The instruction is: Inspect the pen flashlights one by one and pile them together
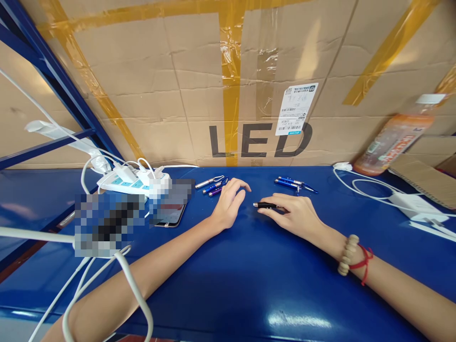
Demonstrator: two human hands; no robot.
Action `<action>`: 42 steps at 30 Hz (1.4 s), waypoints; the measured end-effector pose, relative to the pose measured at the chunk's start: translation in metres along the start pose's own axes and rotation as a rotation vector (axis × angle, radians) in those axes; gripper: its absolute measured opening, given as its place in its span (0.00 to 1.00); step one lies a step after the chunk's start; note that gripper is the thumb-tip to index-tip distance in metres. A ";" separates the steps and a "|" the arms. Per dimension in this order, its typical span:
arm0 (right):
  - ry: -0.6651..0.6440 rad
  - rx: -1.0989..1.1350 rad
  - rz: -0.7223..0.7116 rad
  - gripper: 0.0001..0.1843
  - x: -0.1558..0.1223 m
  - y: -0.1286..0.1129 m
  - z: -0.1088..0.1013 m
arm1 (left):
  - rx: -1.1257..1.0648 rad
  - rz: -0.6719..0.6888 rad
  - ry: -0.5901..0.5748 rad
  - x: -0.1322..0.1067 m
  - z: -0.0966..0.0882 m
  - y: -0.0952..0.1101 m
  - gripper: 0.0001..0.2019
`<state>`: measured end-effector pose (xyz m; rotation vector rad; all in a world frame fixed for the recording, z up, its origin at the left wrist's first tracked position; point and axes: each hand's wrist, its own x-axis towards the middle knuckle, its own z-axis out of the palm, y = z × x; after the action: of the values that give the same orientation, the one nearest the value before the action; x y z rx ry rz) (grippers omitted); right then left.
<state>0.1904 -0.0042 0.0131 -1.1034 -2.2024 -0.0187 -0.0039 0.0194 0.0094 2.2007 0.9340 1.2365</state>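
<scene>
My right hand [297, 213] pinches a small black pen-shaped torch [269, 205] between thumb and fingers, its silver tip facing left. The torch is held level, close over the blue table. Left of it, my left hand [231, 202] is open and empty, with fingers loosely bent and thumb apart. Just beyond the left hand lie a silver torch [204, 183], a blue torch [211, 189] and a purple one [215, 191], partly hidden by that hand. Past my right hand rest blue torches [288, 183] with blue wrist cords.
A large taped cardboard box [195, 95] walls off the back of the blue table [228, 285]. At left are a phone [174, 213], a white power strip [121, 183] and looping cables. A drink bottle [395, 137] and white charger [415, 206] stand at right.
</scene>
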 end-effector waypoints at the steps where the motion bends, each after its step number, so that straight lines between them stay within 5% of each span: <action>1: 0.000 -0.006 0.010 0.13 0.000 0.000 0.000 | 0.001 0.001 -0.002 0.000 0.000 0.000 0.17; 42: -0.021 0.002 0.031 0.14 0.001 -0.003 -0.001 | -0.025 0.017 -0.025 0.000 0.000 0.001 0.17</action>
<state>0.1886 -0.0056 0.0156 -1.1406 -2.2032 0.0088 -0.0039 0.0182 0.0102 2.2040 0.8871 1.2195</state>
